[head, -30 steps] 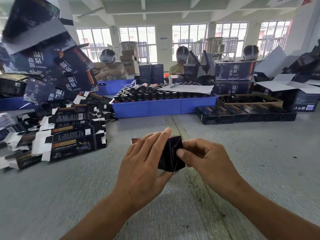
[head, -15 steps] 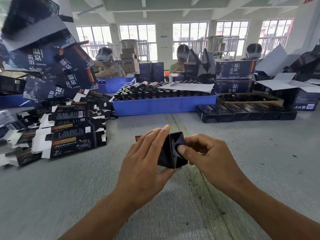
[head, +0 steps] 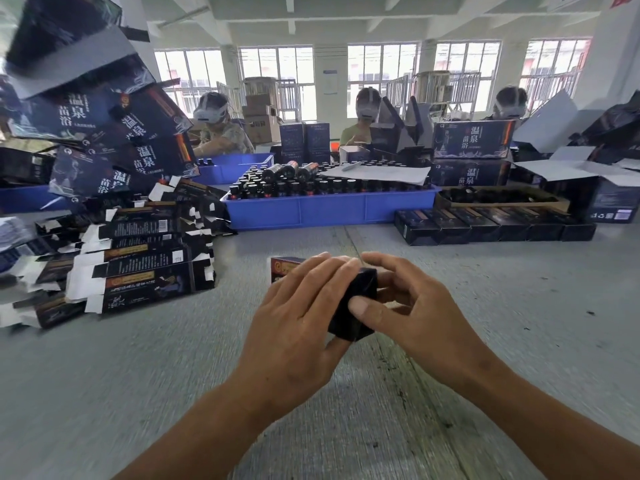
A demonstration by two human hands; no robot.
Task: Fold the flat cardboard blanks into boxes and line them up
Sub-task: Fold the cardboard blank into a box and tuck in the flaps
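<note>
Grey table [head: 138,393], windowed workroom, left hand [head: 298,327], right hand [head: 412,317] gripping dark box [head: 356,306]

Left hand [head: 298,327] hides most of box [head: 356,306].

Head camera is looking forward and down from above the near edge of the grey table [head: 138,393], sitting close over both forearms, and facing the far windows [head: 277,81]; wide-angle lens is bending the left side.
</note>
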